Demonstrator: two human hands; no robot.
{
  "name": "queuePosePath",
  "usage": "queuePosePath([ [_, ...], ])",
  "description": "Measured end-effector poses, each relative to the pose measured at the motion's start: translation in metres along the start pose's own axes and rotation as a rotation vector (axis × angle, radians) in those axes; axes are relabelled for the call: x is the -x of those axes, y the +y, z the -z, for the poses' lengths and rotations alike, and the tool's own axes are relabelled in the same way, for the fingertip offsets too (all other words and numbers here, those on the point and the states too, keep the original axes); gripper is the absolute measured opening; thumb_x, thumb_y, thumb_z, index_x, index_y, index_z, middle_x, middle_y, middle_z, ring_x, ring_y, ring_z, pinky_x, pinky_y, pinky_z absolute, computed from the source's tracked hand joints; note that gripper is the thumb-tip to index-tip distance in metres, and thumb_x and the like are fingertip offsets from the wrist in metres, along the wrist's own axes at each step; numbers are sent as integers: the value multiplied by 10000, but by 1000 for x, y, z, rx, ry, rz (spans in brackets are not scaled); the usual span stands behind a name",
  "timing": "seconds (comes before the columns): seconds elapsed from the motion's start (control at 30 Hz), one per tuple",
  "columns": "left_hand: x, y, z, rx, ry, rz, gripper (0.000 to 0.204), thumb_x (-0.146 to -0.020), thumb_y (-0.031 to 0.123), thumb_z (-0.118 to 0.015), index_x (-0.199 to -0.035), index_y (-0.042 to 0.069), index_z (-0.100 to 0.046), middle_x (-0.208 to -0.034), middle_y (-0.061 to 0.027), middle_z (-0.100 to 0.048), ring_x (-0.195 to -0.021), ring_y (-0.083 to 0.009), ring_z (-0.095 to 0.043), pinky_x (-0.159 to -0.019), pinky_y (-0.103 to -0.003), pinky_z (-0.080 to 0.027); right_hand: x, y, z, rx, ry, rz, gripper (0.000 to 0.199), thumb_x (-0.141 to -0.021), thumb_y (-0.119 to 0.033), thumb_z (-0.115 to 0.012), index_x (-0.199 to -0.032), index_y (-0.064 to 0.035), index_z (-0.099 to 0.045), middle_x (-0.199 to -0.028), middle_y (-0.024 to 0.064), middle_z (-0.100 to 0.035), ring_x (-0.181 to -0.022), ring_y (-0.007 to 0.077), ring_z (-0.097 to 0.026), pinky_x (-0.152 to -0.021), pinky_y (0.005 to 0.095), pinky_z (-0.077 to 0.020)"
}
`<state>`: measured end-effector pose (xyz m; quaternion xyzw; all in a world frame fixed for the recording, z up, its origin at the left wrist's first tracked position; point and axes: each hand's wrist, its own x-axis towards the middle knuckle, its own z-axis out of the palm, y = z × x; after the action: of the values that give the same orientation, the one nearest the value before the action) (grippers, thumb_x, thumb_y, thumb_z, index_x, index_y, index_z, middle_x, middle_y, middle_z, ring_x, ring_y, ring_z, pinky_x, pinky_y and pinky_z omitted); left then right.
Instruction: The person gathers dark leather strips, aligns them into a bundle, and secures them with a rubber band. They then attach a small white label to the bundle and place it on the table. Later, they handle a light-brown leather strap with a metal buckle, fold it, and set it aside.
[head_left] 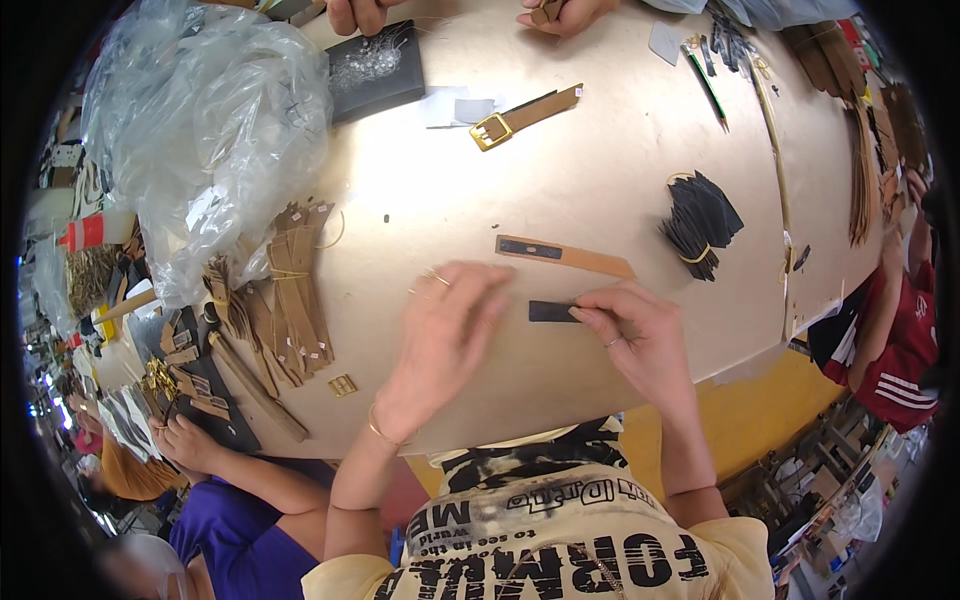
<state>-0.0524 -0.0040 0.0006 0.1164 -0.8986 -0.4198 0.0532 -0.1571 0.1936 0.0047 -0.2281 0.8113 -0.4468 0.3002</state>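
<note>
My right hand (640, 335) pinches the right end of a small black strip (553, 311) with fingertips closed on it; strip lies flat on the bench (580, 180), long axis running left-right across my view, free end pointing left toward my left hand (445, 330). Left hand rests palm down on the bench just beside that free end, fingers loosely spread, holding nothing that I can see; can't tell if it touches the strip. Just beyond both hands lies a tan strap with a black patch (563, 255), long axis left-right too, tilted slightly down to the right, apart from the black strip. Farther off, a tan strap with a gold buckle (522, 117), angled up to the right. To the right, a bundle of black pieces in a rubber band (700, 222). To the left, stacks of tan straps (290, 300) and a loose gold buckle (342, 385) near the bench edge, with a big clear plastic bag (210, 130) behind them. A black tray (372, 70) sits at the far side, with another person's hands (560, 12) near it. Nothing lies between my hands and the strip.
</note>
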Motion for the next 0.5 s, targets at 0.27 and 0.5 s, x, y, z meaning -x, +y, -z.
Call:
queuePosePath([
  [0.27,-29,-17,-15,-220,113,-133,319,-777,23,-725,-1089,56,-672,-1196,-108,-555,-856,-236,-546,-769,-354,-488,-9,1,4,430,282,280,287,-767,-144,-768,-1032,-76,-682,-1078,76,-569,-918,252,-553,-753,352,-470],
  [0.5,-23,-19,-17,-40,129,-159,194,-739,-19,-730,-895,38,-629,-1093,-93,-637,-823,-240,-609,-702,-340,-503,-35,-7,4,631,203,425,273,-759,-137,-752,-1019,-88,-684,-1182,73,-581,-1064,276,-544,-879,375,-439],
])
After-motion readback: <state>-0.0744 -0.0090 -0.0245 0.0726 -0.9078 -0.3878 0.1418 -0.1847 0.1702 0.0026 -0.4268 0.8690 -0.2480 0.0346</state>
